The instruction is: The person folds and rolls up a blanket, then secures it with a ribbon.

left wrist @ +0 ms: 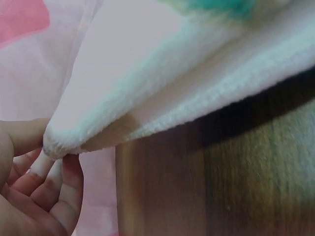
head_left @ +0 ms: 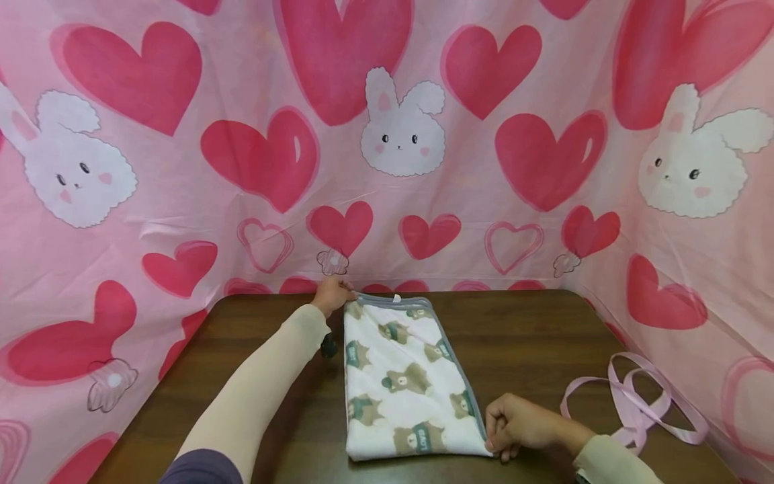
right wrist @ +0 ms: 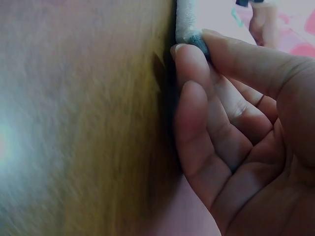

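A white fleecy blanket [head_left: 417, 356] with brown bears and a grey edging lies folded into a long rectangle on the table. At its far left corner my left hand [head_left: 332, 296] pinches the cloth. The left wrist view shows thumb and fingers closing on the blanket's fluffy corner [left wrist: 64, 137], where the folded layers hang a little apart over the table's edge. My right hand [head_left: 520, 427] pinches the near right corner. In the right wrist view, the grey edging [right wrist: 199, 42] sits between thumb and fingertip. A small white tag [head_left: 397, 298] shows at the blanket's far edge.
A loosely looped pink ribbon [head_left: 635, 410] lies at the right of the brown wooden table [head_left: 514, 349]. Pink cloth [head_left: 459, 188] with hearts and rabbits hangs behind the table and along both sides.
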Available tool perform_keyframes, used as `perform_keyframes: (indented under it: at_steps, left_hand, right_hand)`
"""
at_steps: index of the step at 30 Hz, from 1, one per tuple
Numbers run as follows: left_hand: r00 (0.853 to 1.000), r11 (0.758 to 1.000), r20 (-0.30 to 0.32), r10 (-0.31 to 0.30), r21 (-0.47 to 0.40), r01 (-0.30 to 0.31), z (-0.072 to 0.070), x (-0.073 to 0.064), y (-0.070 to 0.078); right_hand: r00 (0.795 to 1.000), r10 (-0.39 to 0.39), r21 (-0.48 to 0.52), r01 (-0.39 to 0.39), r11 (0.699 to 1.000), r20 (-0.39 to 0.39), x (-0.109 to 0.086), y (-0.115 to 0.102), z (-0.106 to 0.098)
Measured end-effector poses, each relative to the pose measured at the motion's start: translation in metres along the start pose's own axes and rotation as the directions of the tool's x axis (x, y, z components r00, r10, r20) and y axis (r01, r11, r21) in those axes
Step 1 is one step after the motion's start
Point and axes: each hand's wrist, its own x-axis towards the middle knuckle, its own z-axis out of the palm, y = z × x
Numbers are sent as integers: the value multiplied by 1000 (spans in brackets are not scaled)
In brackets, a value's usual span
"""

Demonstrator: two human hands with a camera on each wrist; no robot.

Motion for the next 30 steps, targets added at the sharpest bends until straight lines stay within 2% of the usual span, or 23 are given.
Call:
perform_keyframes:
  at_steps: [9, 13, 19, 22, 23, 24, 25, 26, 28, 29, 30]
  left_hand:
    - [999, 999, 10, 39, -29, -39, 11, 11, -6]
    - [996, 997, 67, 52, -52, -49, 14, 10, -9]
    - [981, 999, 189, 38, -34, -32, 11, -2, -14]
    - [972, 993, 226, 71, 72, -90, 8, -16, -14]
    - [965, 981, 243, 100, 138, -137, 7, -22, -12]
    - [956, 959, 258, 141, 206, -197, 6, -30, -9]
    - [945, 925, 271, 185, 276, -261, 5, -39, -4]
    - [930, 879, 274, 246, 341, -333, 4, -49, -1]
    - [881, 761, 292, 372, 447, -470, 2, -76, 8]
    - [846, 698, 312, 433, 479, -533, 1, -91, 12]
    - [805, 633, 337, 489, 497, -593, 1, -107, 15]
  right_hand:
    - [1000, -9, 7, 9, 1000, -8, 7, -4, 17]
    - [1000, 4, 36, -4, 999, -10, 9, -5, 26]
    - [1000, -13, 55, 14, 998, -8, 7, -8, 34]
    - [999, -43, 65, 44, 997, -13, 2, -11, 33]
    - [998, -54, 69, 55, 996, -15, 1, -12, 32]
    - [998, -64, 76, 65, 995, -17, -1, -12, 31]
    - [997, -75, 82, 76, 994, -21, -2, -13, 30]
    - [996, -86, 89, 88, 992, -21, -3, -13, 29]
    - [995, -99, 95, 101, 990, -25, -4, -14, 28]
    - [995, -100, 93, 103, 990, -30, -5, -14, 28]
    - [995, -96, 87, 99, 991, -37, -6, -14, 29]
